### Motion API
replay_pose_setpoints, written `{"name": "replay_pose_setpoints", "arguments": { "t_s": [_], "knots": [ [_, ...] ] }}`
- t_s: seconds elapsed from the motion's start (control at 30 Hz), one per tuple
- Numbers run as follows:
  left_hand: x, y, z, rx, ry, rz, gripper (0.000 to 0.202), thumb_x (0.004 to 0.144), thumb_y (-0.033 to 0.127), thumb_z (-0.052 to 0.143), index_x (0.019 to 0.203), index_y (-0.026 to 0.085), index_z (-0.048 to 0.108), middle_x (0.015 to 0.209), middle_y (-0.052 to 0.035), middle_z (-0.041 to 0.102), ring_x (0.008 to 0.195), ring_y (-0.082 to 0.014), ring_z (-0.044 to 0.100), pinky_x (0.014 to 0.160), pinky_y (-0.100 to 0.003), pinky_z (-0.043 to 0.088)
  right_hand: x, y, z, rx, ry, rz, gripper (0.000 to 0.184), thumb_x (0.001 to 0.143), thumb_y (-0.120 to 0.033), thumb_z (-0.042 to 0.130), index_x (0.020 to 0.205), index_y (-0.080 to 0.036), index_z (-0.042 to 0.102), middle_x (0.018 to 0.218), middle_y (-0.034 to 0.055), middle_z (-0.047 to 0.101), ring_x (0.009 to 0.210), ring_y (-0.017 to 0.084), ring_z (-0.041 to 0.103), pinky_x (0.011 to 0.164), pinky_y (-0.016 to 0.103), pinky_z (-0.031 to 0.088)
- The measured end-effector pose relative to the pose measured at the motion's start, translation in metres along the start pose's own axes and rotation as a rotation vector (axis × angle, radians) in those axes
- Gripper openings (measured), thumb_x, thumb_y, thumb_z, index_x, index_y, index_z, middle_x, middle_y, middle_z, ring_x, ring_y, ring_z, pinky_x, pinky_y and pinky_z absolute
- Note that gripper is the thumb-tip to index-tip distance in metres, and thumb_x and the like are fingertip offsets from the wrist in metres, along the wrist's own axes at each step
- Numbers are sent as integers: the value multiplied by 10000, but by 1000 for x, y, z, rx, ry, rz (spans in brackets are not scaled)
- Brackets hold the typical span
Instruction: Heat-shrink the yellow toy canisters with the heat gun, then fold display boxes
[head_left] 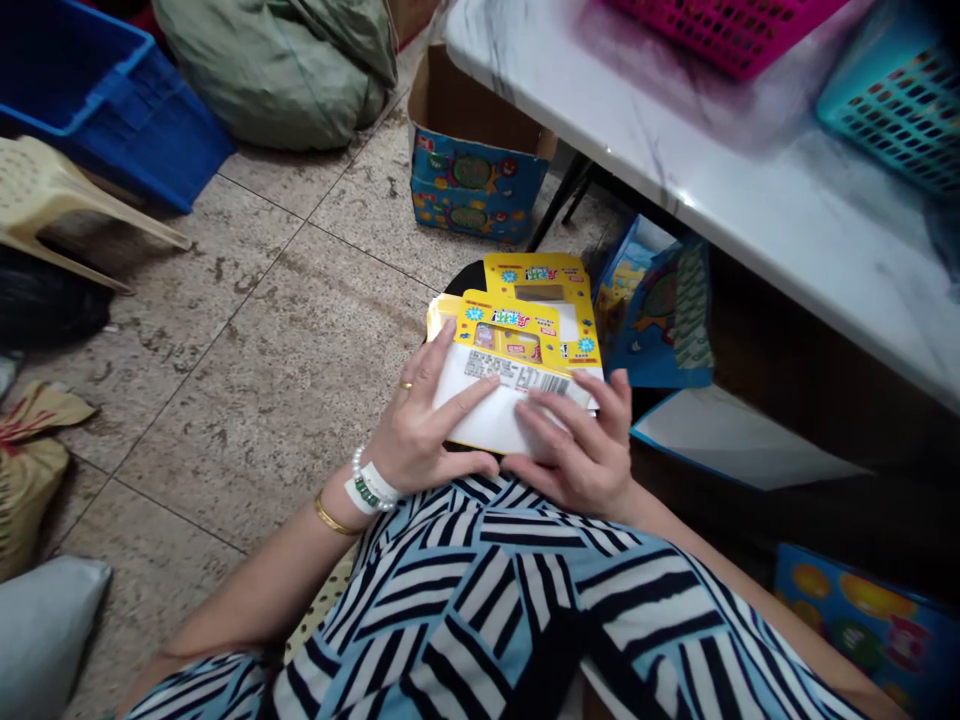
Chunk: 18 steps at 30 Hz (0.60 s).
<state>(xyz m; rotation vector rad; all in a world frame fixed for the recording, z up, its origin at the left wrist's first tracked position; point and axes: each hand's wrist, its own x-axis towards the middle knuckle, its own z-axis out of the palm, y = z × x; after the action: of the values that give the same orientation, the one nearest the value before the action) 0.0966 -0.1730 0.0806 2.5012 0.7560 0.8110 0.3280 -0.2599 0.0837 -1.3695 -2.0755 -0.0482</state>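
Observation:
On my lap lies a stack of flat yellow and white cardboard boxes (502,410) with cut-out windows, printed text and a barcode. My left hand (427,415) grips the left side of the top box, its fingers along the edge and across the white panel, thumb at the near edge. At the right, my right hand (585,440) holds the same box, fingertips on the white panel by the barcode and thumb at the near edge. Another yellow box with a window (581,300) shows beneath, farther from me. What supports the stack is mostly hidden.
A marble-patterned table (637,130) stands at the right with a pink basket (727,35) and a teal basket (900,110). Beneath and beside it are printed cartons (480,185). Leftward are a blue crate (142,110), a cream stool (67,195) and a green sack (277,70).

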Motion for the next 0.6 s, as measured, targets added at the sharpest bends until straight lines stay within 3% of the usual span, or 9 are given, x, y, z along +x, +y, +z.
{"name": "replay_pose_setpoints", "arguments": {
  "t_s": [0.07, 0.2, 0.37, 0.47, 0.6],
  "knots": [
    [1, -5, -2, 13, -12, 76, 846, 671, 628, 765, 1361, 199, 532, 1630, -166, 39, 1449, -435, 203, 1136, -618, 280, 0, 0, 1, -3, -60, -59, 775, 771, -541, 741, 1434, -232, 483, 1243, 73, 650, 1283, 357, 466, 1197, 586, 199],
    [0, -11, -2, -7, 15, 105, 721, 683, 613, 764, 1248, 197, 599, 1610, -168, 165, 1422, -404, 286, 1122, -602, 324, 4, 0, 3, 8, -66, -58, 691, 768, -511, 753, 1350, -190, 562, 1087, 93, 702, 1206, 333, 537, 1168, 568, 279],
    [0, -12, 0, -37, 29, 71, 676, 672, 614, 772, 1173, 186, 621, 1586, -173, 231, 1406, -398, 312, 1124, -596, 325, 4, 0, 5, 67, -113, -57, 665, 800, -437, 745, 1388, -223, 518, 1091, 59, 704, 1259, 320, 511, 1196, 593, 177],
    [2, -10, 1, -55, 33, 16, 695, 671, 608, 777, 1203, 200, 596, 1600, -157, 196, 1426, -394, 279, 1135, -587, 310, 1, 0, 8, 92, -84, 19, 644, 802, -414, 748, 1389, -270, 525, 1312, 79, 586, 1336, 347, 427, 1185, 620, 177],
    [8, -4, 5, -124, 91, -147, 799, 733, 550, 754, 1376, 188, 449, 1607, -183, 144, 1466, -396, 177, 1155, -607, 240, 1, 0, 11, 101, -35, 182, 482, 827, -353, 725, 1294, -322, 610, 1596, 32, 221, 1444, 402, 221, 1161, 655, 170]
  ]
}}
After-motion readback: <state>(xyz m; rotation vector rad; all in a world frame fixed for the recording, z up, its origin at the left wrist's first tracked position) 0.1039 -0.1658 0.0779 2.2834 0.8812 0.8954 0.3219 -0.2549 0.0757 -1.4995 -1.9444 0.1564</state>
